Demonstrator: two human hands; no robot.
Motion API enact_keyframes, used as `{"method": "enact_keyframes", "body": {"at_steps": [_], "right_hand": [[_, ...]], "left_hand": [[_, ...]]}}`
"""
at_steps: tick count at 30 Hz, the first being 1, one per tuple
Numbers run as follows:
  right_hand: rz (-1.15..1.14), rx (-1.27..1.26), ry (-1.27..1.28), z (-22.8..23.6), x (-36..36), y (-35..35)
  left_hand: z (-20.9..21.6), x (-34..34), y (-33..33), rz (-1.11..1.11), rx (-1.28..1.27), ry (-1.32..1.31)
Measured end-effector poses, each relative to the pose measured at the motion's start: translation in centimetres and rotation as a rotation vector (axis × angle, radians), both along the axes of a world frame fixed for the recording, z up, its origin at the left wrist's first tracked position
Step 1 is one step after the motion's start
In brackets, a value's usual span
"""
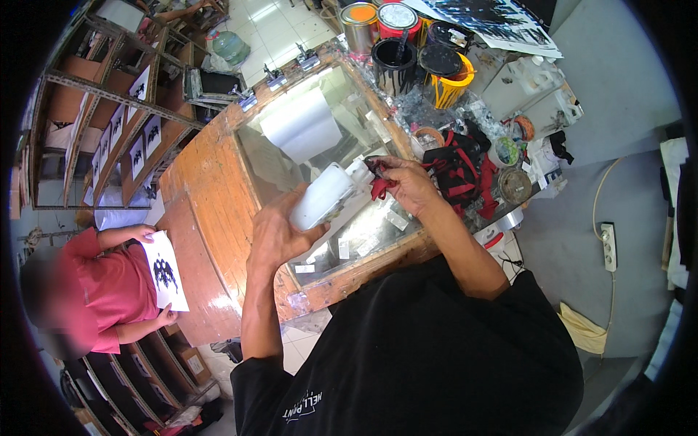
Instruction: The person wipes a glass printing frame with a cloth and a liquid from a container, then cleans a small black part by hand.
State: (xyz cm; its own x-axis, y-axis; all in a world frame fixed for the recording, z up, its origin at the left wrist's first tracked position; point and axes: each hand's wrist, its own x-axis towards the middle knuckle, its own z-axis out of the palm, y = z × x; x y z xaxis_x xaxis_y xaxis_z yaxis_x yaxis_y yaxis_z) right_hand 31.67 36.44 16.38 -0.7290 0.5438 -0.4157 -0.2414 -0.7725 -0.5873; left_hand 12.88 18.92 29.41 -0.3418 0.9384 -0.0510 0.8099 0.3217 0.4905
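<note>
My left hand point(275, 229) wraps a white bottle point(320, 198) above the table point(207, 207); my right hand point(416, 189) pinches a rag point(381, 189) by its neck point(358, 173). A co-worker point(120, 283) holds a print point(166, 272).

The white plastic bottle point(320, 198) has a smooth, pale, rounded body and a narrower neck. It is held tilted above the glass-topped table point(211, 196), its base toward the lower left and its neck toward the upper right, with the left hand point(280, 229) around its body. The crumpled cloth point(381, 189), dark red and blackish, is bunched in the right hand point(408, 185) at the neck end; whether it actually touches the bottle is hard to tell.
</note>
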Motion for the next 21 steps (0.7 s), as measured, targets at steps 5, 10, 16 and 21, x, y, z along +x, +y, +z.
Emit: {"method": "enact_keyframes", "body": {"at_steps": [5, 10, 16, 21], "right_hand": [[-0.05, -0.139, 0.065, 0.1, 0.2, 0.1], [0.064, -0.22, 0.223, -1.4, 0.8, 0.8], [-0.015, -0.044, 0.054, -0.4, -0.3, -0.3], [-0.047, -0.099, 0.077, -0.2, -0.1, 0.2]], "left_hand": [[-0.3, -0.1, -0.3, 0.003, -0.035, -0.055], [1.0, 0.3, 0.0, 0.01, -0.063, -0.072], [-0.3, 0.0, -0.5, 0.047, -0.041, -0.08], [-1.2, 0.2, -0.5, 0.057, 0.013, -0.102]]}}
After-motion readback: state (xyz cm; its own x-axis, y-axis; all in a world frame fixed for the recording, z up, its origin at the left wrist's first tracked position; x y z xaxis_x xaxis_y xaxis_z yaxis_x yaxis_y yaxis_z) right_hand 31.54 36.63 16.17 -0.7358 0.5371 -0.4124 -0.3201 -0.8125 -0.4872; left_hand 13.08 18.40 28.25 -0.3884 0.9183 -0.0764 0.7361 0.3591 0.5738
